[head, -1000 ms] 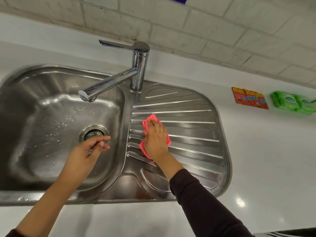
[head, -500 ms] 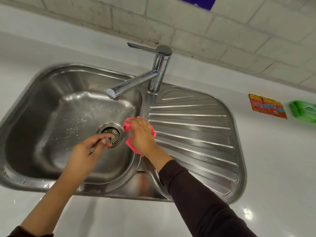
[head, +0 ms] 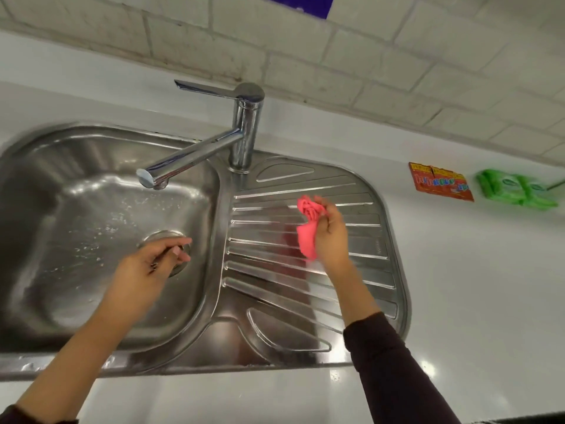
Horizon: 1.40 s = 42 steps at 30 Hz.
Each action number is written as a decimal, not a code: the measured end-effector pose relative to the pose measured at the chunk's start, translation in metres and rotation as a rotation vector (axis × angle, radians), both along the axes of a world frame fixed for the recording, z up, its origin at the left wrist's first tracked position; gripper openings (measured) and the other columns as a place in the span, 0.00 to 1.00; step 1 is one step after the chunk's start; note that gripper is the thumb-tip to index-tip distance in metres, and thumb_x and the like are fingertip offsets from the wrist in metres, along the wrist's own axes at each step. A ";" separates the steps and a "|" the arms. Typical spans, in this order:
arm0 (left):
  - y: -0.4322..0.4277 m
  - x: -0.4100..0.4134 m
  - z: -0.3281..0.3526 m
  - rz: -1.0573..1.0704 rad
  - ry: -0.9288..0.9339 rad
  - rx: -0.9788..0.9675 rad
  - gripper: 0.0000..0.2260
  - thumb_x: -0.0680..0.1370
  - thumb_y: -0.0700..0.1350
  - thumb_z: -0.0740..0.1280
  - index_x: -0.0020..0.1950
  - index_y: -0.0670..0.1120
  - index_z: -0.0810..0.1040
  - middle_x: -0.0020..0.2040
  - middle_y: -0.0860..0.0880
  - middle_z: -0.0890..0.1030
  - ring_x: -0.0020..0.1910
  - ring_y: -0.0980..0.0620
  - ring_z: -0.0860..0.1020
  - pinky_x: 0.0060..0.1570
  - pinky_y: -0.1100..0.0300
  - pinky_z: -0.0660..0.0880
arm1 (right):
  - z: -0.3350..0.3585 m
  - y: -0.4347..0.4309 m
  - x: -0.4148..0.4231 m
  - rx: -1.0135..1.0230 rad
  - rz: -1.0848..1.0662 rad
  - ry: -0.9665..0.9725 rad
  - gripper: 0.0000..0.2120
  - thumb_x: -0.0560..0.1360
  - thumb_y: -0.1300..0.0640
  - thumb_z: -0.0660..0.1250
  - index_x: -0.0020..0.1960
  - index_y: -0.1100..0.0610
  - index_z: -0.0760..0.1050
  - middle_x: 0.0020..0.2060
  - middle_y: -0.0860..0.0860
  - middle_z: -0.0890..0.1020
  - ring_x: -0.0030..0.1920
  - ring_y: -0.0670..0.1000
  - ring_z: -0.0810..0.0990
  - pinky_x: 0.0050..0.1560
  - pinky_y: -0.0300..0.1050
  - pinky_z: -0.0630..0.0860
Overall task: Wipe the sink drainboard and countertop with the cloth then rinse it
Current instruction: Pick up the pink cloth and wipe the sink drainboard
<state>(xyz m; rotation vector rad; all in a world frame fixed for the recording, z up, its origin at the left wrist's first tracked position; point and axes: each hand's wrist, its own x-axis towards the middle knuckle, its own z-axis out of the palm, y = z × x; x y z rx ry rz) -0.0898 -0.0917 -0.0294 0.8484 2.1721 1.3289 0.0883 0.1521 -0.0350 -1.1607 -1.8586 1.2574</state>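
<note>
A kitchen: a stainless-steel sink [head: 91, 154] with ribbed drainboard [head: 351, 270] and chrome mixer tap [head: 244, 136] is set into a glossy white countertop [head: 474, 286], backed by a pale tiled wall [head: 305, 56]; red [head: 440, 182] and green packets [head: 516, 189] lie nearby.

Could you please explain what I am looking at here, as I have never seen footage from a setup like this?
There is no machine here. A person wears a wide-angle camera on the head, so the single picture looks forward and down at their own two bare hands. Below them is a stainless steel sink basin with a chrome mixer tap, and beside it a ribbed steel drainboard, all set in a white countertop. The right hand holds a bunched pink cloth in its grip above the drainboard. The left hand hovers over the basin near the drain, holding nothing. By the wall lie a red and yellow packet and a green packet.
</note>
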 end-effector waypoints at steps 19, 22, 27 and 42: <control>0.023 0.014 -0.020 -0.120 0.039 -0.007 0.21 0.79 0.41 0.63 0.50 0.71 0.77 0.45 0.63 0.83 0.46 0.68 0.80 0.48 0.77 0.72 | -0.052 0.081 0.050 0.374 -0.163 -0.789 0.23 0.79 0.56 0.57 0.72 0.60 0.61 0.72 0.63 0.62 0.72 0.63 0.58 0.73 0.57 0.52; 0.020 0.015 -0.022 -0.110 0.023 -0.020 0.19 0.79 0.42 0.63 0.50 0.71 0.77 0.45 0.63 0.83 0.45 0.68 0.81 0.47 0.78 0.71 | -0.050 0.071 0.022 0.400 -0.030 -0.742 0.23 0.76 0.59 0.60 0.70 0.60 0.64 0.69 0.63 0.65 0.68 0.63 0.63 0.70 0.57 0.58; 0.011 0.014 -0.021 -0.069 -0.001 -0.020 0.20 0.79 0.41 0.63 0.49 0.71 0.77 0.44 0.63 0.83 0.44 0.67 0.81 0.45 0.79 0.70 | -0.059 0.030 -0.025 0.402 0.135 -0.687 0.25 0.75 0.58 0.60 0.71 0.61 0.62 0.69 0.62 0.65 0.70 0.62 0.60 0.73 0.57 0.54; -0.008 0.012 -0.015 0.024 -0.041 -0.019 0.15 0.79 0.43 0.63 0.49 0.65 0.78 0.42 0.63 0.83 0.44 0.67 0.80 0.43 0.77 0.70 | -0.059 -0.040 -0.088 0.344 0.375 -0.526 0.31 0.68 0.63 0.67 0.70 0.58 0.65 0.70 0.57 0.65 0.72 0.58 0.59 0.74 0.54 0.52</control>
